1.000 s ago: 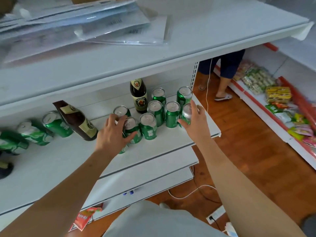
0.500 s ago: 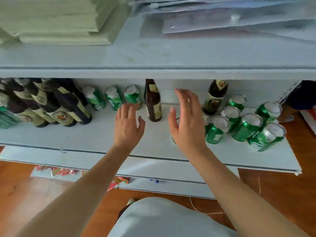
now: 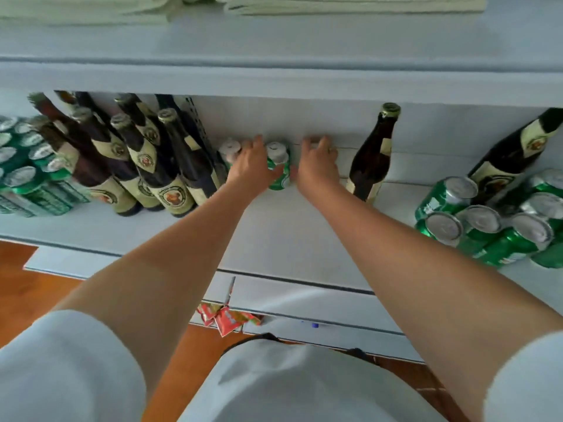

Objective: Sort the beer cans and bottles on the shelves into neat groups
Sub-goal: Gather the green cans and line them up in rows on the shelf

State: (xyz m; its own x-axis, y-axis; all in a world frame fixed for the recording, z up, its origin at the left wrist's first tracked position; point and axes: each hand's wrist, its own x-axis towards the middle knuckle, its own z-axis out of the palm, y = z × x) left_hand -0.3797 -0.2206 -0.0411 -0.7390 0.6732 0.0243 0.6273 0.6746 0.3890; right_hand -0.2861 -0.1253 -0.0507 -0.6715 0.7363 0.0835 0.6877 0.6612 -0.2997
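Three green cans are standing upright at the back of the shelf (image 3: pixel 289 239), between the bottle group (image 3: pixel 146 166) on the left and a lone bottle (image 3: pixel 373 156) on the right, and both hands are reaching straight in to them. The left hand (image 3: pixel 251 169) is lying over the gap between the left can (image 3: pixel 230 150) and the middle can (image 3: pixel 278 169); its thumb is crossing the front of the middle can while its fingers are reaching up behind, so it is wrapping that can, though how firm the hold is cannot be told. The right hand (image 3: pixel 318 169) is covering the third can almost entirely, fingers curling over where its top should be; whether it is gripping or merely resting there cannot be told. Each can's long axis is running vertical, and each hand is sitting right on its own can, the left can being nearest the left hand. The can cluster (image 3: pixel 487 226) is standing well apart to the right, beside another bottle (image 3: pixel 518 150), with more cans (image 3: pixel 27 178) far left. Judging by this, the coming move is probably carrying these strays sideways to one cluster, past the lone bottle if going right.
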